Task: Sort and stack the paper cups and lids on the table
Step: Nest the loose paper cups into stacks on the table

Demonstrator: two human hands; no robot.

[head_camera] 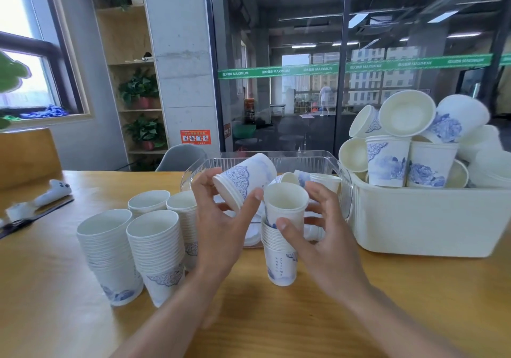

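My left hand [221,227] grips a short nested bunch of white paper cups with blue print [244,179], tilted on its side above the table. My right hand [318,236] holds the top cup [284,205] of a tall upright cup stack [279,258] that stands on the wooden table. Several more tall cup stacks [132,249] stand at the left. White lids [253,233] lie in the clear plastic tray [290,161] behind my hands, partly hidden.
A white bin [425,219] heaped with loose cups [409,141] stands at the right. A dark clipboard with a white soft toy [41,200] lies at the table's left edge. A grey chair and glass wall are beyond the table.
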